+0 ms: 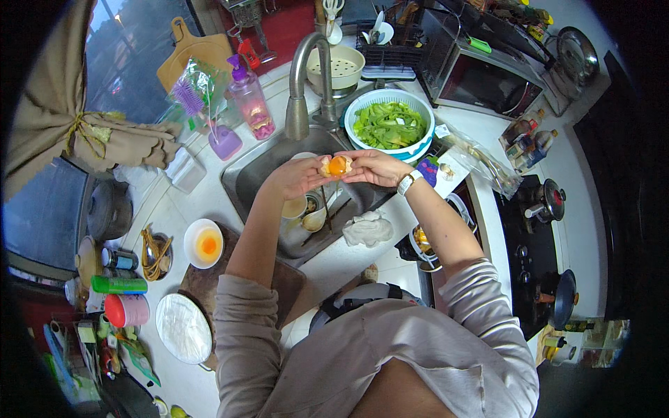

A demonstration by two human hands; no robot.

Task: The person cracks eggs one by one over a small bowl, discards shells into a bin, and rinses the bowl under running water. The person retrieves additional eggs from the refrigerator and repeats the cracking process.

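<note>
Over the stainless steel sink point(256, 177), my left hand point(298, 176) and my right hand point(377, 167) hold a cracked-open egg point(338, 165) between them. Its orange yolk shows between the two parts of the shell, and a thin strand of egg white hangs below. Inside the sink lie a pale bowl point(294, 208), a light-coloured spoon or ladle point(314, 220) and dark chopsticks. To the left, a white bowl point(191, 243) with a yolk and egg white stands partly on a brown board point(230, 245).
Leafy greens point(389, 125) fill a colander behind the sink. A wet white cloth point(368, 228) lies at the sink's front edge. The faucet point(298, 115) rises behind my hands. A foil-like round cover point(184, 328) is at the left; a black stove point(528, 251) stands at the right.
</note>
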